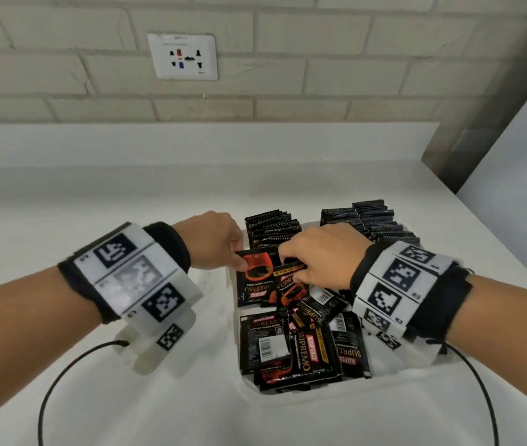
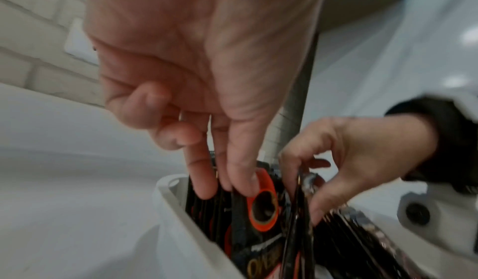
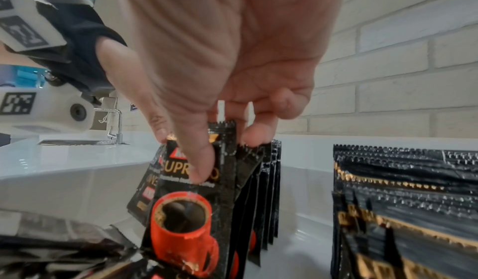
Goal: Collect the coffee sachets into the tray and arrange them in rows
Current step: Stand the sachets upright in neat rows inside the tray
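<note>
Both hands reach down into the tray (image 1: 257,394). The left hand (image 1: 214,241) pinches one sachet (image 1: 254,278) by its top edge; the right hand (image 1: 320,255) pinches another sachet (image 3: 191,211) just beside it. Beyond the grips stand upright rows (image 1: 374,220); nearer lie loose sachets (image 1: 300,346), all inside the tray.

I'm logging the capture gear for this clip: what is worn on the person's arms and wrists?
Both forearms are bare, without sleeves. Each wrist carries a black fabric band under a white block-shaped plastic unit printed with black-and-white square tracking markers. The right wrist's white unit is strapped the same way. A thin black cable loops from each unit. No gloves on the left hand or right hand.
</note>
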A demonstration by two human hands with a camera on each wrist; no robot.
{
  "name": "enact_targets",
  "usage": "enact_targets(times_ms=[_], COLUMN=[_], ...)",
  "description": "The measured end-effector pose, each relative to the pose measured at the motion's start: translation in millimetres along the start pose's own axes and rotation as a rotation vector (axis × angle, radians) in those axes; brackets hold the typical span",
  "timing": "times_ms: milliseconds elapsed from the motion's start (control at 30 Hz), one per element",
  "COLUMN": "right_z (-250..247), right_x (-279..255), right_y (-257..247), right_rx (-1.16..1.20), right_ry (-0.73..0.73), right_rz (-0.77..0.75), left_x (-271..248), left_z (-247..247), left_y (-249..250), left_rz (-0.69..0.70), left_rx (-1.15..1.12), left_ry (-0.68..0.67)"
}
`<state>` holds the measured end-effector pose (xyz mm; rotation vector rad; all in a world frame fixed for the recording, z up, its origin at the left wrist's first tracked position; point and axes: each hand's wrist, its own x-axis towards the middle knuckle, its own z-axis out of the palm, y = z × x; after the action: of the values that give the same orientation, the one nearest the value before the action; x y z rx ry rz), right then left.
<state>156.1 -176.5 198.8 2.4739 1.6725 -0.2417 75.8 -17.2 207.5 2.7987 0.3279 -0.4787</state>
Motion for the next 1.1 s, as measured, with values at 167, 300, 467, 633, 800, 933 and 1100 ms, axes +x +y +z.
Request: enact_targets(times_ms=[167, 300, 467, 633, 800, 933, 1100], right_z=[-2, 0, -4, -31, -52, -42, -38], right_x=[2, 4, 4, -13, -35, -41, -50], right_y=[-2, -4, -6, 2, 7, 1, 17], right_rx=[-0.022, -0.033, -0.036, 0.112, 1.026, 1.442, 1.086], right_ry=[0.003, 0.020, 0.057, 0.149, 0.314, 0.354, 0.389], right_rz=[0.042, 0.055, 0.045, 0.119, 0.220, 0.221, 0.262], left_x=[-10, -28, -51, -59, -56, -48, -44], left_z=[-16, -46, -54, -26, 0, 19, 28], left_y=[-13, -23, -28, -12, 17, 38, 26], left_rz=[-0.044, -0.080, 0.007, 0.081, 0.162, 0.139, 0.054], left_rx=[-0.207, -0.594, -1.176, -1.540, -1.930, -1.973, -1.508], left_ry=[0.054, 0.309, 0.537, 0.559, 0.436, 0.304, 0.271])
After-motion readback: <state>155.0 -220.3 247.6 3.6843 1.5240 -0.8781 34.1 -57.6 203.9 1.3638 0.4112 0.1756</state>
